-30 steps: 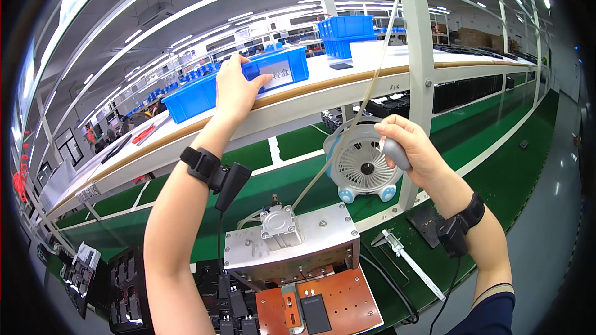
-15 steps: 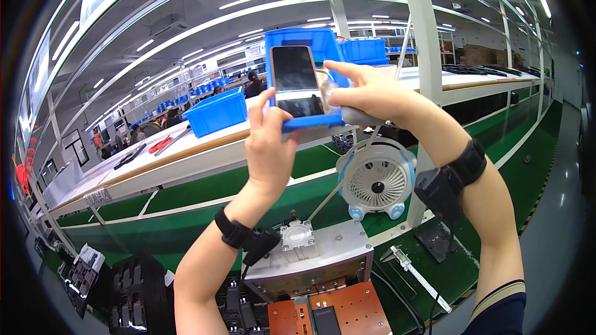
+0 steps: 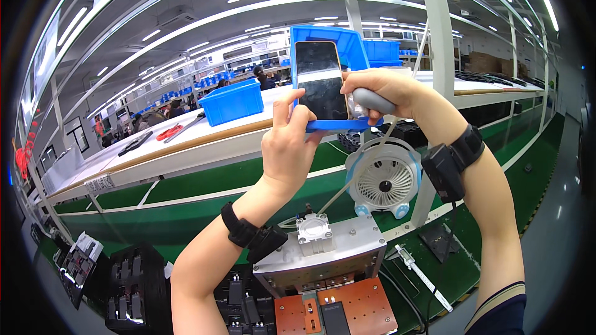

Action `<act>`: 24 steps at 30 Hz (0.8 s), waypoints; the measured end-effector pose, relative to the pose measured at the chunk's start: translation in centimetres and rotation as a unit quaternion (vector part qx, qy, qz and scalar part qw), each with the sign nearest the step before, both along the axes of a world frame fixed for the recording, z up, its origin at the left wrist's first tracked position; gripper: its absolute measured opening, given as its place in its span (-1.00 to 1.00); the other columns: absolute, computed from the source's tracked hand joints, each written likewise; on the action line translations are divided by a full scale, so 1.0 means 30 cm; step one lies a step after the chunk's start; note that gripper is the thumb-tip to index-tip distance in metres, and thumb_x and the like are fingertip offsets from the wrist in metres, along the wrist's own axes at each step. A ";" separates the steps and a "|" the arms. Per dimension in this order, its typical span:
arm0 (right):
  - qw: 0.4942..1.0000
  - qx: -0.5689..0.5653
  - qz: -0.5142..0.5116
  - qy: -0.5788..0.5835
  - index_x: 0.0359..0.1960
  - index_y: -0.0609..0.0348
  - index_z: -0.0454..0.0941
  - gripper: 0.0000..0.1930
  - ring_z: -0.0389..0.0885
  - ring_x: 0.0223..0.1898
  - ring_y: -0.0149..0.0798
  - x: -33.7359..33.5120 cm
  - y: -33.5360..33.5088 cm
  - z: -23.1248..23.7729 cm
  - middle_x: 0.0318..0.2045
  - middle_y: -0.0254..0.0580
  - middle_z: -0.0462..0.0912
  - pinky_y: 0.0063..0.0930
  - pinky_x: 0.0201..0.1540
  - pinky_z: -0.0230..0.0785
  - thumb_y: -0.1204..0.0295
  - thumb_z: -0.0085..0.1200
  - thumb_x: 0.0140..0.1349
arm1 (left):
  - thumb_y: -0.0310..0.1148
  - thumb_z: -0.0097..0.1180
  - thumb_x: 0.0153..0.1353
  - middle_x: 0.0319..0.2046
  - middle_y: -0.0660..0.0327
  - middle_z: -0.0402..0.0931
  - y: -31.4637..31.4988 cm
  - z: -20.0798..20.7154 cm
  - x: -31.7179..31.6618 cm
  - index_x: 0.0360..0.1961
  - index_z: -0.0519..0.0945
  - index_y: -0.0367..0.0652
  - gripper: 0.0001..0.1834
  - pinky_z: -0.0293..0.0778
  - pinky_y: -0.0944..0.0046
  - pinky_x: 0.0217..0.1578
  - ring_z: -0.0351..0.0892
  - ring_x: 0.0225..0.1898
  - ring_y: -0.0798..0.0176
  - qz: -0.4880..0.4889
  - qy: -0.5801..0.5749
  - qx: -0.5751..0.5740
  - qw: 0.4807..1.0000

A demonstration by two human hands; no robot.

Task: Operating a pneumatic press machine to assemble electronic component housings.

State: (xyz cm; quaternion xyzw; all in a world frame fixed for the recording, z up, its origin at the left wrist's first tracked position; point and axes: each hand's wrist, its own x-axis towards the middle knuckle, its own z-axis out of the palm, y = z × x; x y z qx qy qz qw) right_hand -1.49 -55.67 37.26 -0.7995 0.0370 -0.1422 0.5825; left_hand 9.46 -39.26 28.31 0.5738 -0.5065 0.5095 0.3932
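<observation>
A phone [image 3: 318, 87] with a dark, reflecting screen stands nearly upright in front of a blue bin [image 3: 360, 56] at the shelf's edge. My left hand [image 3: 287, 149] has its fingers bent at the phone's lower left edge, with the thumb near the blue front rim below. My right hand [image 3: 394, 92] is closed around a smooth grey rounded object [image 3: 374, 101], its forefinger at the phone's right edge. Something clear or pale beside the phone is partly hidden by this hand. Both wrists wear black straps with small black boxes.
A second blue bin [image 3: 233, 102] and red-handled tools [image 3: 169, 133] lie on the white shelf. Below are a white fan [image 3: 385, 180], a metal fixture [image 3: 320, 251] with an orange plate [image 3: 366, 310], and a caliper [image 3: 422, 276]. Black trays [image 3: 138, 288] stand lower left. People sit far off.
The whole view has shifted slightly, moving the scene rightward. The phone's reflection has changed. My right hand has closed more, with its forefinger drawn in and the grey object now between its fingers.
</observation>
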 end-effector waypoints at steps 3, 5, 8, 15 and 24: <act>0.999 -0.038 -0.002 -0.030 -0.34 0.14 0.47 -0.76 0.50 -0.75 -0.44 0.015 0.008 -0.012 -0.66 -0.26 0.50 -0.53 -0.67 0.48 0.26 0.14 0.06 | -0.48 0.41 -0.20 0.01 0.17 0.40 0.004 0.009 0.002 -0.47 0.47 -0.15 -0.68 0.53 0.19 -0.41 0.59 -0.29 0.09 -0.003 -0.020 -0.005 1.000; 0.997 -0.065 0.024 -0.044 -0.26 0.12 0.48 -0.72 0.50 -0.76 -0.42 0.032 0.013 -0.018 -0.60 -0.22 0.51 -0.55 -0.68 0.47 0.25 0.13 0.05 | -0.51 0.41 -0.22 0.00 0.17 0.41 0.012 0.011 0.005 -0.47 0.48 -0.15 -0.68 0.53 0.19 -0.39 0.58 -0.28 0.08 0.005 -0.027 -0.010 1.000; 0.996 -0.074 0.025 -0.042 -0.17 0.09 0.47 -0.67 0.52 -0.71 -0.41 0.030 0.021 -0.022 -0.55 -0.19 0.52 -0.58 -0.68 0.44 0.24 0.13 0.03 | -0.51 0.42 -0.23 -0.01 0.17 0.42 0.021 0.014 0.002 -0.46 0.48 -0.15 -0.67 0.53 0.20 -0.38 0.58 -0.28 0.08 0.008 -0.027 -0.004 1.000; 0.994 -0.093 -0.005 -0.057 -0.11 0.15 0.44 -0.60 0.50 -0.68 -0.41 0.005 0.044 -0.026 -0.51 -0.18 0.53 -0.57 -0.67 0.43 0.25 0.12 0.02 | -0.53 0.43 -0.24 -0.02 0.16 0.42 0.013 0.017 -0.010 -0.46 0.48 -0.16 -0.66 0.52 0.19 -0.38 0.58 -0.26 0.08 0.000 -0.012 -0.005 1.000; 0.985 0.140 0.061 -0.083 -0.46 0.08 0.50 -0.82 0.48 -0.76 -0.47 -0.010 -0.013 -0.008 -0.74 -0.32 0.49 -0.52 -0.66 0.41 0.29 0.18 0.01 | -0.54 0.45 -0.25 -0.04 0.12 0.43 0.032 0.025 0.009 -0.47 0.48 -0.18 -0.65 0.50 0.25 -0.32 0.54 -0.29 0.16 -0.016 -0.016 -0.015 1.000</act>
